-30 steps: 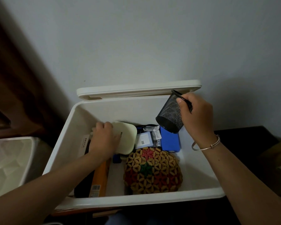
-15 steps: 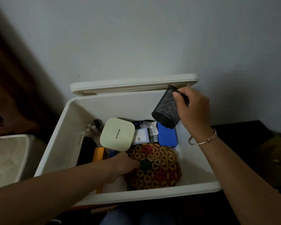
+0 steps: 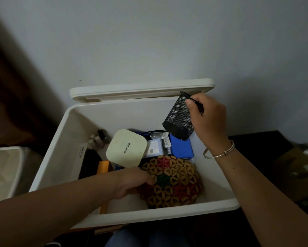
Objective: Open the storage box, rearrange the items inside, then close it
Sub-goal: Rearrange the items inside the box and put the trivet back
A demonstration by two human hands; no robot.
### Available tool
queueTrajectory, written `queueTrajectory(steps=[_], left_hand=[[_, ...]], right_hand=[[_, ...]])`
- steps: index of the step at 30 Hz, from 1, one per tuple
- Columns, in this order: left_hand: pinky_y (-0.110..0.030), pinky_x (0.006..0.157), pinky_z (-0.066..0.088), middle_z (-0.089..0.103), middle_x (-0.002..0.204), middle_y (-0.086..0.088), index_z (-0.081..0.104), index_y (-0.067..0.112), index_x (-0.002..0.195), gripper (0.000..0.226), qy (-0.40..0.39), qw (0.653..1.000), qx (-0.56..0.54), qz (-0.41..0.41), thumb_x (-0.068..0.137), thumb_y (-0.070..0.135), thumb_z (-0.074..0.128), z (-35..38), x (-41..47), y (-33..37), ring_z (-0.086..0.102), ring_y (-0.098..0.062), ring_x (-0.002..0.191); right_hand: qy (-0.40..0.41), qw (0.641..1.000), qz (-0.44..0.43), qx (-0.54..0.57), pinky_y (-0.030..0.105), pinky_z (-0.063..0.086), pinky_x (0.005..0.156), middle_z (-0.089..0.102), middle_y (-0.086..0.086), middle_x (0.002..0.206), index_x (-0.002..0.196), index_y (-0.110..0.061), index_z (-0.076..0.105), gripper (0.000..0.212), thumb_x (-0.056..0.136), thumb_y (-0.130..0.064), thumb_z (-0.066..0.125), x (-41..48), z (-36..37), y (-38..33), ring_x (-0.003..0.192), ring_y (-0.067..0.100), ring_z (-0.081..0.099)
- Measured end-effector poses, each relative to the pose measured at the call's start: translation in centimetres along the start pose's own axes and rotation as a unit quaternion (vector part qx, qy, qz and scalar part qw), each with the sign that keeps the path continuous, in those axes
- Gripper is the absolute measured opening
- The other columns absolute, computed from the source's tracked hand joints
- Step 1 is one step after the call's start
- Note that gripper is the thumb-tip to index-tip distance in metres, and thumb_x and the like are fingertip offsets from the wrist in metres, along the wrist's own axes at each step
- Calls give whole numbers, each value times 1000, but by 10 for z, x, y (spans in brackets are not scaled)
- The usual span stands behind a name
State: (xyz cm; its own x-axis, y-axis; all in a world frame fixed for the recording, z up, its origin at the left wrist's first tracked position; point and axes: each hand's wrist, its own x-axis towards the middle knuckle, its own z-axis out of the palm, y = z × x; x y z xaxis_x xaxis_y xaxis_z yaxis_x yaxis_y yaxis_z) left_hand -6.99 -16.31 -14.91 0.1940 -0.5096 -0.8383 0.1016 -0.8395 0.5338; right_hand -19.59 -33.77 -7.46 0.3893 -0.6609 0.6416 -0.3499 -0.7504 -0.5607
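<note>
The white storage box stands open against the wall, its lid tipped up behind it. The right hand grips a black mesh cup by the rim, thumb inside, and holds it tilted above the box's right rear corner, over a blue case. The left hand is low inside the box, touching the left edge of a round beaded mat; its fingertips are hidden, so whether it grips the mat is unclear. A cream square device leans just behind that hand, with small bottles at the left wall.
</note>
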Motion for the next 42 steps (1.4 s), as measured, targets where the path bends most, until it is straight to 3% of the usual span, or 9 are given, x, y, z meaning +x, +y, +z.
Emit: queueTrajectory(steps=[4,7,13,20,24,28,32,37,42], left_hand=[[-32,103,46,66,117,-8,64,9,114,31,-33,998,39,46,83,5,64,5,-8,6,60,-21,112],[-28,102,44,66,119,4,62,24,114,35,-80,990,76,88,85,5,62,14,-14,17,58,-13,114],[-28,95,44,61,121,-8,60,10,119,27,17,980,173,94,93,13,53,22,-6,22,56,-21,113],[-30,95,46,60,122,-8,60,7,120,34,21,945,307,111,88,18,54,14,-5,7,57,-21,110],[-21,86,39,55,125,-4,52,15,130,41,217,841,442,226,90,25,56,-14,-13,7,54,-17,111],[-36,91,44,44,128,-8,38,16,134,74,406,765,447,223,76,50,70,-50,-15,3,47,-26,115],[-45,98,36,50,130,-8,31,13,134,91,351,810,456,114,70,64,70,-49,-2,3,50,-27,120],[-46,101,38,54,127,-8,26,10,131,97,337,852,392,84,65,59,77,-46,8,6,53,-28,119],[-31,75,50,57,107,-4,39,10,117,68,305,876,338,158,73,44,78,-55,-3,10,59,-21,99]], right_hand=[[0,1000,-2,2,8,37,55,66,4,73,86,-6,67,17,92,-17,55,0,0,0,64,9,55],[1,1000,-2,-4,6,37,55,67,4,74,88,-6,67,17,92,-17,56,0,0,-1,65,8,54],[-4,1000,-7,-11,22,45,54,66,6,73,86,-5,66,18,92,-18,55,-1,1,-1,65,14,59],[-6,1000,-10,0,16,41,53,66,5,72,87,-5,66,18,92,-17,54,0,0,0,63,12,58],[-4,1000,-6,-2,18,44,54,66,6,74,88,-5,66,18,93,-18,54,-1,1,0,65,13,59],[-7,1000,-7,-4,27,48,56,67,8,75,88,-4,66,19,93,-18,54,0,0,-1,66,17,60],[-7,1000,-4,-5,31,49,57,67,9,75,88,-3,66,19,93,-17,55,-1,-1,-3,67,19,61],[-15,1000,-5,-6,23,44,54,66,8,73,88,-4,66,18,93,-17,55,-2,0,-2,64,17,59],[-16,1000,-9,-8,13,39,53,65,8,72,86,-4,65,18,93,-17,55,-1,1,0,63,13,56]])
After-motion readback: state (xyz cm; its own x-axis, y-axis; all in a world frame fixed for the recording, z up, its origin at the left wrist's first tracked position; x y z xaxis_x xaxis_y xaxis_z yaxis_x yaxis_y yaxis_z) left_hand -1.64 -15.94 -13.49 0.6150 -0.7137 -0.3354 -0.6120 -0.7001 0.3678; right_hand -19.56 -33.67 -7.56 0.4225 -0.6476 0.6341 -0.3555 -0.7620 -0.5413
